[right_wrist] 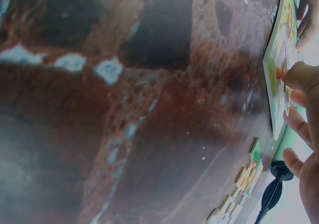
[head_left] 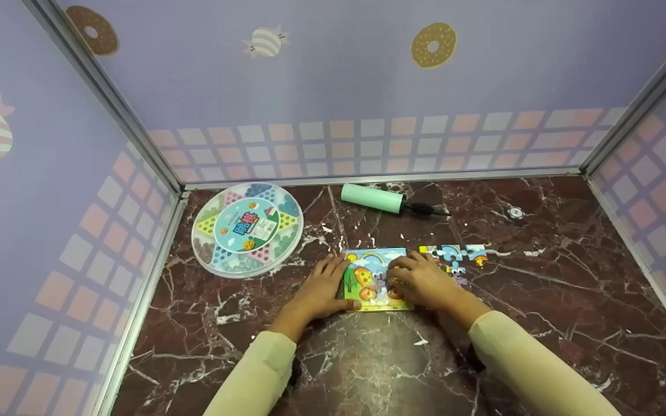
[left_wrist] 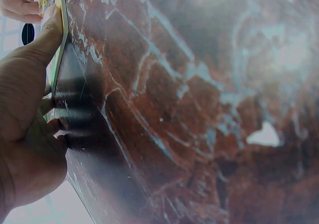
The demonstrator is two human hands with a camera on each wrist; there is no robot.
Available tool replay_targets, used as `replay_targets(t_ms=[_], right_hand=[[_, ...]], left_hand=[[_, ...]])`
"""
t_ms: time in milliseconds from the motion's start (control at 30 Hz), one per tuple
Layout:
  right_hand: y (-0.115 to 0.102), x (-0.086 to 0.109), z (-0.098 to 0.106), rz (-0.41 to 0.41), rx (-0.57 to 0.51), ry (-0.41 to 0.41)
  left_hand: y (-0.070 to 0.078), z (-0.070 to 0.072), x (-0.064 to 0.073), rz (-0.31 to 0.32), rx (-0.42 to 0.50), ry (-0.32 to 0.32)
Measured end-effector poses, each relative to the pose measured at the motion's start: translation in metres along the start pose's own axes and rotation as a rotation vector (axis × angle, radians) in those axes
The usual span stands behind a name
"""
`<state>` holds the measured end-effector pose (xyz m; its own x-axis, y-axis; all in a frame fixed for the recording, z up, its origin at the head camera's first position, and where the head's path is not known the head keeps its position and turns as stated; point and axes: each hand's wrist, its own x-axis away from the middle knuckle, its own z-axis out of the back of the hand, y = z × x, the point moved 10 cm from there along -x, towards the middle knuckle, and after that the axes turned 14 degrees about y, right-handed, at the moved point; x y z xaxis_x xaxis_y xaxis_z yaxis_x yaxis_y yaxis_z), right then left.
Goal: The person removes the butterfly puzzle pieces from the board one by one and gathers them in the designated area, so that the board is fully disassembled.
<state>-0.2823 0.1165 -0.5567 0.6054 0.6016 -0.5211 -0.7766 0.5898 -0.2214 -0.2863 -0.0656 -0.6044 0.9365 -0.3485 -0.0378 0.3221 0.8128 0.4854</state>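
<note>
A colourful cartoon jigsaw puzzle board [head_left: 374,263] lies on the dark marbled tabletop. My left hand [head_left: 322,289] holds its left side, thumb on the near corner and fingers along the edge. Over the board's right part, my right hand [head_left: 422,280] pinches a puzzle piece [right_wrist: 286,93] between thumb and fingers, tilted against the picture. The hand hides that piece from the head view. Loose puzzle pieces [head_left: 452,252] lie to the right of the board, some joined in a row; in the right wrist view, more pieces [right_wrist: 241,184] show edge-on.
A round Chinese checkers set [head_left: 246,225] with a clear lid sits at the left back. Behind the board lies a mint-green hand pump [head_left: 372,197] with a black nozzle. A small round disc [head_left: 515,212] rests at the right back. Purple patterned walls [head_left: 367,86] enclose the table.
</note>
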Motion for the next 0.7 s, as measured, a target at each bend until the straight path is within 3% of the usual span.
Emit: replay_targets(t_ms=[433,700], right_hand=[[0.009,0.006,0.009,-0.021,-0.052,0.077],[0.017,0.012,0.02,-0.018,-0.062,0.118]], left_hand=[[0.001,0.0,-0.002,-0.023,-0.001,0.011],[-0.003,-0.003,-0.003,-0.004,-0.001,0.003]])
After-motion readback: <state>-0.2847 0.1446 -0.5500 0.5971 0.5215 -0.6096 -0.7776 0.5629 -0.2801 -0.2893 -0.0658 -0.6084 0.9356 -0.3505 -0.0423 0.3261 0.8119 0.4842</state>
